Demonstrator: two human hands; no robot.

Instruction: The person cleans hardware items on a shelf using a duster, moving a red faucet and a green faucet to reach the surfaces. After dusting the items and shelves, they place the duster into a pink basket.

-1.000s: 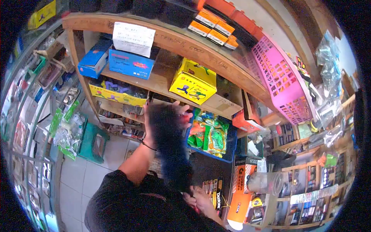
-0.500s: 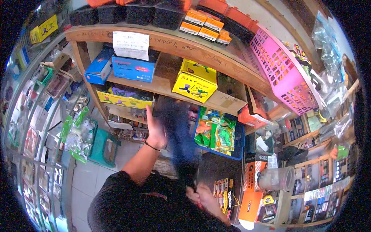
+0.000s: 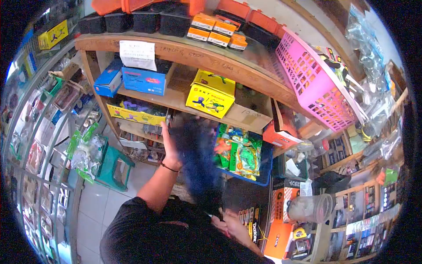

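Observation:
A long, dark blue-black duster (image 3: 198,160) slants across the middle, smeared by motion. Its thin lower end runs into my right hand (image 3: 231,223), whose fingers are wrapped round the handle close to my black shirt. My left hand (image 3: 170,147), with a dark band at the wrist, is held up beside the duster's upper part. One finger of that hand is stretched out, and the others are partly hidden behind the dark bristles. Just beyond the fingertips is a yellow box (image 3: 136,115) with purple items in it.
A wooden shelf (image 3: 176,52) bears blue boxes (image 3: 144,81), a yellow box (image 3: 211,94) and a pink basket (image 3: 307,77). A blue tray (image 3: 263,169) of green packets sits to the right. At left, a teal stool (image 3: 112,169) stands near a glass display case (image 3: 48,176).
The view has shifted slightly, so the shelf things appear further left. The duster is still blurred between my hands, and my right hand keeps hold of its handle.

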